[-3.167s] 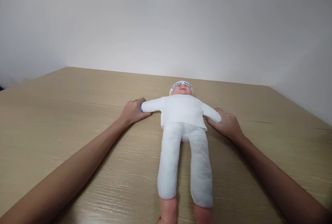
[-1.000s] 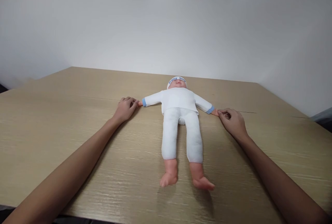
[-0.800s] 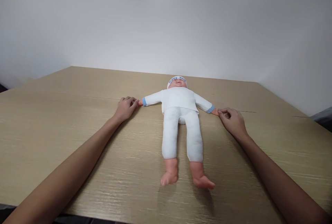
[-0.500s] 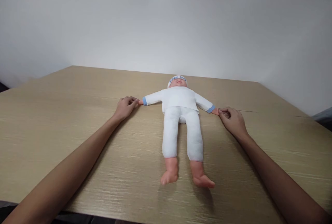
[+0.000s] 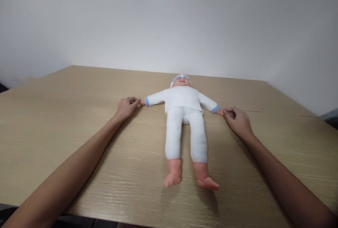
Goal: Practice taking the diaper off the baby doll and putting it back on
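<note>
A baby doll [image 5: 185,115] in a white top, white trousers and a white cap with blue lettering lies on its back on the wooden table [image 5: 66,129], arms spread and bare feet toward me. My left hand [image 5: 126,107] rests at the tip of the doll's one arm, fingers curled, fingertips pinching its small hand. My right hand [image 5: 237,120] lies at the tip of the other arm, thumb and fingers pinched on that hand.
A plain white partition wall [image 5: 169,30] stands behind and to the right of the table. The table's near edge runs along the bottom of the view.
Some seconds ago my hands gripped the doll's sleeves near the cuffs; they now sit at its hands. Over the last second only the view shifted slightly.
</note>
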`<state>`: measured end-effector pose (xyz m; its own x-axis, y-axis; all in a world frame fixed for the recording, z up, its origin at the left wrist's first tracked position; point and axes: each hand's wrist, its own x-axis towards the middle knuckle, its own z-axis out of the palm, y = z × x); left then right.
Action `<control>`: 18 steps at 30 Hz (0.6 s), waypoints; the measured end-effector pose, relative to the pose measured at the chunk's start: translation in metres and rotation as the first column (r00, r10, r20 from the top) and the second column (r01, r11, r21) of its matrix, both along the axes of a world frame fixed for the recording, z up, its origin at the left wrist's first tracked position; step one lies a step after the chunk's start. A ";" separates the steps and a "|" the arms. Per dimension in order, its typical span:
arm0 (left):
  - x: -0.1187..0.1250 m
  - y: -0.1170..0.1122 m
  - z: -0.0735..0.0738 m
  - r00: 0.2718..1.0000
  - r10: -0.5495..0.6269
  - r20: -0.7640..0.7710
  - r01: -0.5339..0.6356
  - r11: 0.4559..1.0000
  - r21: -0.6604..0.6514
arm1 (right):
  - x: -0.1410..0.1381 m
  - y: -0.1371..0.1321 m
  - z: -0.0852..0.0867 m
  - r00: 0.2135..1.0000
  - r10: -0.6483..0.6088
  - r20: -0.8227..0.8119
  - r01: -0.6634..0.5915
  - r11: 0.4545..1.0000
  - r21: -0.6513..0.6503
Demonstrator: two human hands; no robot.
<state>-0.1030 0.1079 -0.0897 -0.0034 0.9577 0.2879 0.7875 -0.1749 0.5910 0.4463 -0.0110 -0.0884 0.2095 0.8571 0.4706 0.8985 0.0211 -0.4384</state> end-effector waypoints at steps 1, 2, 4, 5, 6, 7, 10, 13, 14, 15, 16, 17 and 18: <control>0.000 0.000 0.000 1.000 0.008 -0.001 -0.008 1.000 -0.009 | 0.000 0.000 0.000 1.000 0.001 0.001 -0.001 1.000 0.000; 0.000 0.001 0.000 1.000 0.015 -0.001 -0.015 1.000 -0.019 | 0.000 0.000 0.000 1.000 0.001 0.001 -0.001 1.000 0.000; 0.000 0.001 0.000 1.000 0.024 0.002 -0.024 0.999 -0.037 | 0.000 0.000 0.000 1.000 0.000 -0.001 0.000 1.000 0.001; 0.000 0.001 0.000 1.000 0.027 0.004 -0.027 0.999 -0.045 | 0.000 0.001 0.000 1.000 -0.002 -0.003 0.002 1.000 0.001; 0.000 0.001 0.000 1.000 0.030 0.006 -0.030 0.998 -0.051 | 0.000 0.001 0.000 1.000 -0.003 -0.006 0.003 1.000 0.000; 0.001 0.001 0.000 0.999 0.033 0.008 -0.032 0.998 -0.056 | 0.000 0.002 0.001 1.000 -0.004 -0.010 0.004 1.000 -0.001; 0.002 0.000 0.001 0.999 0.041 0.011 -0.040 0.997 -0.060 | -0.001 0.003 0.002 1.000 -0.008 -0.025 0.008 1.000 0.000; 0.004 -0.005 0.002 0.999 0.044 0.018 -0.043 0.998 -0.043 | -0.003 0.003 0.002 0.999 -0.016 -0.051 0.017 1.000 0.013; 0.005 -0.007 0.003 0.999 0.041 0.025 -0.040 0.998 -0.039 | -0.004 0.003 0.001 0.998 -0.018 -0.060 0.020 1.000 0.020; 0.005 -0.009 0.003 0.999 0.035 0.036 -0.033 0.999 -0.035 | -0.005 0.004 0.001 0.997 -0.022 -0.068 0.024 0.999 0.030; 0.005 -0.012 0.004 0.998 0.027 0.053 -0.026 0.999 -0.032 | -0.006 0.004 0.002 0.997 -0.027 -0.075 0.030 0.999 0.042; 0.005 -0.014 0.005 0.997 0.020 0.074 -0.018 0.999 -0.026 | -0.008 0.004 0.004 0.996 -0.033 -0.080 0.038 0.998 0.057; 0.006 -0.016 0.006 0.995 0.017 0.098 -0.016 1.000 -0.018 | -0.011 0.003 0.007 0.996 -0.043 -0.083 0.049 0.996 0.074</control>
<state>-0.0970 0.0915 -0.0840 -0.0468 0.9619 0.2692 0.7280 -0.1517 0.6686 0.4352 -0.0080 -0.0817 0.2879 0.8080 0.5140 0.8608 0.0169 -0.5087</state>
